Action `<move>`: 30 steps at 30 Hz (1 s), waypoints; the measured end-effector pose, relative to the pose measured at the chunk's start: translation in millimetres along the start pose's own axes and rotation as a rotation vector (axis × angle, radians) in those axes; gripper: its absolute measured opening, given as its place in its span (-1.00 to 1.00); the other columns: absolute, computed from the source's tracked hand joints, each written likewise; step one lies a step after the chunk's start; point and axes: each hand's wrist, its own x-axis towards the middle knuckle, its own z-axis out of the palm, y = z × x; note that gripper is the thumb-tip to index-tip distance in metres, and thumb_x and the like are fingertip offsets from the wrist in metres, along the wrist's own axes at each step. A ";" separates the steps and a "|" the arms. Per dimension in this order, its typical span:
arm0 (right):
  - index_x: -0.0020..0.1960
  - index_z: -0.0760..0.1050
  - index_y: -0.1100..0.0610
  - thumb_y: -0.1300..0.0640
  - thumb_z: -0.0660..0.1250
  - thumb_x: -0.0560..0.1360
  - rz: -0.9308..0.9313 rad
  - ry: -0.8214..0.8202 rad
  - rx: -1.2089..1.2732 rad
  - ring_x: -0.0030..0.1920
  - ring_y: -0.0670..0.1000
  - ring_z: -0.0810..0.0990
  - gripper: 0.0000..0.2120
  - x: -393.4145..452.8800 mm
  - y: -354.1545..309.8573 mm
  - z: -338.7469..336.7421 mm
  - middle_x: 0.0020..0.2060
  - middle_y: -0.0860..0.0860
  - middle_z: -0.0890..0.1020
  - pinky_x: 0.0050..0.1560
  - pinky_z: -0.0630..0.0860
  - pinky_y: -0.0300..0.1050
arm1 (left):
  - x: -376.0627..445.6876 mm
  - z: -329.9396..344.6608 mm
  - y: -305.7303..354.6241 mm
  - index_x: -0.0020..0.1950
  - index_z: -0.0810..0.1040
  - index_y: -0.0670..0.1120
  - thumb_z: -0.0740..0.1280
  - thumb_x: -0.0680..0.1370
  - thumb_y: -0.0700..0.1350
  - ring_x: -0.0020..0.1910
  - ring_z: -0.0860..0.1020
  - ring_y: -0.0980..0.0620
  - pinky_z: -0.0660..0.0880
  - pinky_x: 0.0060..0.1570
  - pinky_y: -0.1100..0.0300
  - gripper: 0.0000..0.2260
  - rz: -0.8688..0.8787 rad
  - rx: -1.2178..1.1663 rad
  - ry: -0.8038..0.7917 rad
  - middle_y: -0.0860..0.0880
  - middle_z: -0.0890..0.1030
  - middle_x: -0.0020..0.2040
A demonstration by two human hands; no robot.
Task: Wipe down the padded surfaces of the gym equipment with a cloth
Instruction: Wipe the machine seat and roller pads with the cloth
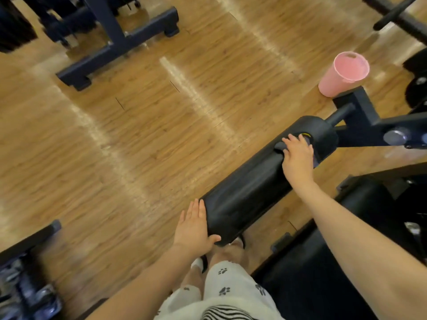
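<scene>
Black roller pad (pixel 254 188): left hand (pixel 194 227) flat against its near end; right hand (pixel 298 158) pressing dark cloth (pixel 283 145) on top, fingers spread.

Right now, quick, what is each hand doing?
Left hand: open, flat against the near end of the black roller pad.
Right hand: pressing a dark cloth onto the pad's far end, fingers spread over it.
</scene>
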 end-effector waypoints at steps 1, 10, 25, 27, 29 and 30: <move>0.37 0.37 0.13 0.23 0.14 0.59 -0.019 0.022 0.011 0.46 0.09 0.17 -0.64 -18.3 -12.2 7.4 0.40 0.04 0.36 0.44 0.06 0.12 | -0.5 0.7 0.3 0.55 -0.23 -0.13 0.29 0.50 0.22 0.54 -0.15 -0.04 -0.10 0.51 0.04 -0.10 -0.003 -0.003 0.005 -0.09 -0.17 0.56; 0.29 0.47 0.03 0.15 0.53 0.26 -0.707 -0.294 -0.157 0.30 0.03 0.46 -0.38 -139.2 -51.7 51.0 0.28 -0.02 0.51 0.25 0.40 0.06 | 1.5 4.4 -0.2 0.54 -0.22 -0.16 0.29 0.49 0.24 0.54 -0.11 -0.02 -0.02 0.50 0.07 -0.08 0.006 -0.011 0.008 -0.09 -0.14 0.57; 0.38 0.37 0.10 0.15 0.15 0.59 -0.054 0.007 0.020 0.45 0.05 0.20 -0.64 -41.5 -23.9 14.5 0.40 0.01 0.36 0.43 0.12 0.11 | -2.5 2.7 0.9 0.54 -0.25 -0.11 0.30 0.49 0.24 0.54 -0.11 -0.02 0.03 0.49 0.07 -0.07 -0.010 -0.060 0.011 -0.07 -0.20 0.56; 0.29 0.47 0.07 0.13 0.31 0.50 -0.277 -0.059 -0.053 0.38 0.02 0.35 -0.65 -88.8 -57.1 32.9 0.31 -0.02 0.48 0.38 0.23 0.09 | -2.8 4.2 1.2 0.54 -0.24 -0.14 0.29 0.50 0.23 0.54 -0.12 -0.02 -0.03 0.48 0.09 -0.08 -0.006 -0.059 0.026 -0.08 -0.19 0.56; 0.22 0.53 0.05 0.10 0.45 0.38 -0.518 -0.182 -0.092 0.30 0.02 0.46 -0.59 -126.5 -76.9 50.4 0.23 -0.04 0.55 0.28 0.37 0.10 | -2.8 7.0 1.6 0.54 -0.24 -0.17 0.28 0.51 0.23 0.54 -0.15 -0.02 -0.09 0.47 0.11 -0.09 -0.007 -0.064 0.037 -0.10 -0.19 0.56; 0.22 0.53 0.04 0.07 0.47 0.35 -0.618 -0.246 -0.111 0.28 0.01 0.48 -0.56 -137.2 -79.7 54.4 0.22 -0.04 0.56 0.25 0.40 0.09 | -3.3 8.5 2.1 0.54 -0.24 -0.17 0.27 0.51 0.22 0.54 -0.17 -0.02 -0.12 0.47 0.11 -0.09 -0.012 -0.069 0.043 -0.10 -0.20 0.56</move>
